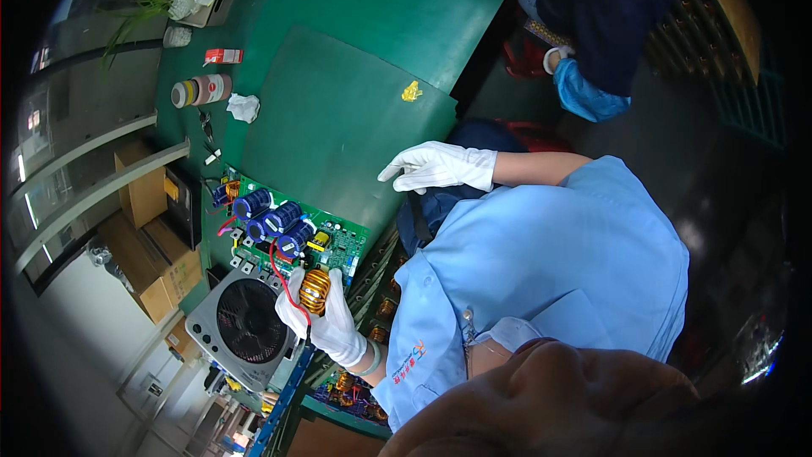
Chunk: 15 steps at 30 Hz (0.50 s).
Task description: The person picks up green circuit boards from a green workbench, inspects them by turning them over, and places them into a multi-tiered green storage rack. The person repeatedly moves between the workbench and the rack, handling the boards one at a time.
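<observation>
Blue sleeve nearest. Left hand point(328, 322), gloved, grips copper coil point(315, 289) at near edge of circuit board point(338, 241); right hand point(436, 167) rests flat, fingers spread, on green mat point(338, 110). Best steadying board while seating coil.

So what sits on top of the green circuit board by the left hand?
On the green circuit board stand blue cylindrical capacitors. The white-gloved left hand grips a copper-wound toroid coil with red wires at its edge, covering the board corner beneath.
</observation>
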Tool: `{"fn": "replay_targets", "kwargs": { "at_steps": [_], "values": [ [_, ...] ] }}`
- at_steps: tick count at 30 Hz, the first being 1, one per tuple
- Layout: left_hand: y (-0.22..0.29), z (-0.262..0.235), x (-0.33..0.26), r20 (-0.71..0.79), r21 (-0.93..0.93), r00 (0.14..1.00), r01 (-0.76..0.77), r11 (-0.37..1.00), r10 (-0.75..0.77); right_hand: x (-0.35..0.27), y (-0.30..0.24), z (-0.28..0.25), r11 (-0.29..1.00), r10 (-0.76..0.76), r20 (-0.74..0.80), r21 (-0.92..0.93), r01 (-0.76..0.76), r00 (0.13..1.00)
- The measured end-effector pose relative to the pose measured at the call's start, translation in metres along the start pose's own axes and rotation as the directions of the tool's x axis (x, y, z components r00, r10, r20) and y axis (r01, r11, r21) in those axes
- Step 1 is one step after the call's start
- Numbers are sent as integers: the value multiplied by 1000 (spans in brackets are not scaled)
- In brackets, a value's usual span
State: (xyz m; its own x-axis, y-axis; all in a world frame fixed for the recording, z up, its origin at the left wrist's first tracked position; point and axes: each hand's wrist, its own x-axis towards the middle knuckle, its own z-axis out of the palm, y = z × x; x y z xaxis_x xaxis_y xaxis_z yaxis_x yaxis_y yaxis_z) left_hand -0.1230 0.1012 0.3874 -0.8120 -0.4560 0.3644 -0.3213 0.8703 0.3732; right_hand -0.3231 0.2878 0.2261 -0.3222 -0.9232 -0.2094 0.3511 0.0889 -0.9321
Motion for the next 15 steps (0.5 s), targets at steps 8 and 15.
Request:
{"fn": "replay_targets", "kwargs": {
  "at_steps": [8, 15],
  "values": [
    [1, -1, -7, -26, -53, 999, 18, 998, -19, -2, -1, 3, 1000, 7, 27, 7, -7, 1000],
    [-4, 10, -15, -36, -54, 991, 124, 991, -126, 13, 0, -8, 997, 21, 62, -79, -16, 998]
  ]
}}
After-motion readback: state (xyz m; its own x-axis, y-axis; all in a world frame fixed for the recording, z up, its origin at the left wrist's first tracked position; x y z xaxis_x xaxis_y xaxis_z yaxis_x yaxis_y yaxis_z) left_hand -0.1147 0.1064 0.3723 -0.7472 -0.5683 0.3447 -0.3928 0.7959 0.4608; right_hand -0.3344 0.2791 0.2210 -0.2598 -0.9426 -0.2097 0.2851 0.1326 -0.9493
